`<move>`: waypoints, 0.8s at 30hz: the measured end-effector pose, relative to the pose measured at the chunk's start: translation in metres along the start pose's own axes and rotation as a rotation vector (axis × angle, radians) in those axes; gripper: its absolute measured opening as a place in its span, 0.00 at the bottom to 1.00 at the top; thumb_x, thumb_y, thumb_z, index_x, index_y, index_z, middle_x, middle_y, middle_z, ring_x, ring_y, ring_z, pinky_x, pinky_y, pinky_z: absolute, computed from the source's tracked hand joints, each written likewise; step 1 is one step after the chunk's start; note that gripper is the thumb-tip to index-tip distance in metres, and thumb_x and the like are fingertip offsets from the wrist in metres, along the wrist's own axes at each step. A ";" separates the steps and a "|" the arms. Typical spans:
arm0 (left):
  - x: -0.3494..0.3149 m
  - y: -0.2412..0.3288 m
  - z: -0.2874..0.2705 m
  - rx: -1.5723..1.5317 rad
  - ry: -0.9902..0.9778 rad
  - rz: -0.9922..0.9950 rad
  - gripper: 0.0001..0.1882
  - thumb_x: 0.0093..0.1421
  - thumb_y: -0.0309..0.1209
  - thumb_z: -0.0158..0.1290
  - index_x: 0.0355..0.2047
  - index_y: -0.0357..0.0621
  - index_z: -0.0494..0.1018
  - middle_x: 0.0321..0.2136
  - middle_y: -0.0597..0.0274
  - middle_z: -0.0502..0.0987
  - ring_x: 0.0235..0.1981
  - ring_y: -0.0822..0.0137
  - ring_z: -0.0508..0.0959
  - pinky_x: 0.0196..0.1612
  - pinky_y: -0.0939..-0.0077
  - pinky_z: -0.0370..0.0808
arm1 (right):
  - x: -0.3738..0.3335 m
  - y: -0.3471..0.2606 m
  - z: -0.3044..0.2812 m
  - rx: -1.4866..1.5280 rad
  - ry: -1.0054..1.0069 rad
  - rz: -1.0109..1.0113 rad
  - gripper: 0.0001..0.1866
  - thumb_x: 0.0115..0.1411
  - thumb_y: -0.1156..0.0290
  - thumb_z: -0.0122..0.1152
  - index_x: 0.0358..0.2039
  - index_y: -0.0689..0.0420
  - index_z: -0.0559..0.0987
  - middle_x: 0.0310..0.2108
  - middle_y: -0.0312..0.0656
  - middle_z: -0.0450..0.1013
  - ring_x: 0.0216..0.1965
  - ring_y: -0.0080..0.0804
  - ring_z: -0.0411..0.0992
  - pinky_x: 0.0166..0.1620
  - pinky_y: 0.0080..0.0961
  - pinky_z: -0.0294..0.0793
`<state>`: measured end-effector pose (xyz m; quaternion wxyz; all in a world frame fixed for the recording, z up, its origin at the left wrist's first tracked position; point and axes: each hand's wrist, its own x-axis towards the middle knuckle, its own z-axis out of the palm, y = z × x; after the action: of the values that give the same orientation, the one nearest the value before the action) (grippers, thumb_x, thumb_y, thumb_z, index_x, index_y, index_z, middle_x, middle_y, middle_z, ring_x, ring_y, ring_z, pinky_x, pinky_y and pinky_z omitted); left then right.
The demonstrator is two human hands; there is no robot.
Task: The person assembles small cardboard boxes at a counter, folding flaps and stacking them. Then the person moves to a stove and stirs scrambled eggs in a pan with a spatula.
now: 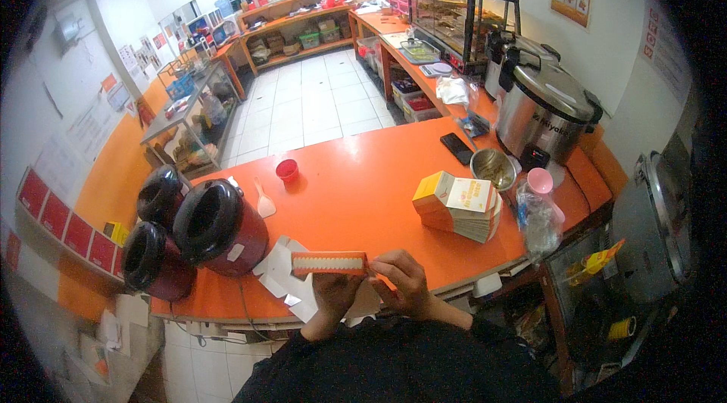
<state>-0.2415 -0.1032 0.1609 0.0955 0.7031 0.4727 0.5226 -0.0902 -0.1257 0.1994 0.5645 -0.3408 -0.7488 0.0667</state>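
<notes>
Dark round cookers [216, 225] sit far left on the orange counter [363, 183]. Our left hand [335, 289] and right hand [405, 278] both pinch a flat orange-and-white carton [329, 263] at the near edge. Stack of folded cartons [458, 206] right.

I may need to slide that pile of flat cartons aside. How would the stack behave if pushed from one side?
The stack of flat cartons already fans out at its lower edge, so it would probably shear and spread, not move as one. The flat card looks light and smooth, so the top pieces could slip off onto the orange counter.
</notes>
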 end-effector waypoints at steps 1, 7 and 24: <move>0.001 0.003 -0.003 0.031 -0.003 -0.046 0.12 0.41 0.36 0.63 0.23 0.44 0.73 0.21 0.59 0.75 0.23 0.64 0.75 0.27 0.71 0.71 | 0.003 -0.002 -0.002 0.034 -0.026 0.009 0.10 0.45 0.78 0.61 0.30 0.61 0.74 0.26 0.42 0.70 0.29 0.36 0.70 0.31 0.27 0.71; 0.008 0.016 0.009 -0.064 0.247 0.115 0.10 0.46 0.31 0.59 0.27 0.41 0.73 0.25 0.54 0.76 0.24 0.58 0.77 0.27 0.73 0.71 | -0.015 0.014 0.004 -0.104 0.040 -0.178 0.15 0.47 0.73 0.59 0.37 0.56 0.73 0.35 0.44 0.70 0.38 0.43 0.70 0.39 0.30 0.72; 0.000 -0.004 0.003 -0.607 -0.206 -0.360 0.20 0.62 0.42 0.34 0.45 0.39 0.59 0.38 0.56 0.68 0.44 0.62 0.67 0.46 0.70 0.65 | -0.008 0.029 -0.004 0.195 0.100 0.540 0.18 0.54 0.68 0.55 0.43 0.63 0.68 0.43 0.50 0.66 0.47 0.38 0.66 0.50 0.35 0.64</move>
<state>-0.2419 -0.0995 0.1573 0.4375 0.5971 0.4002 0.5403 -0.0726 -0.1092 0.1802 0.5927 -0.4748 -0.5923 0.2693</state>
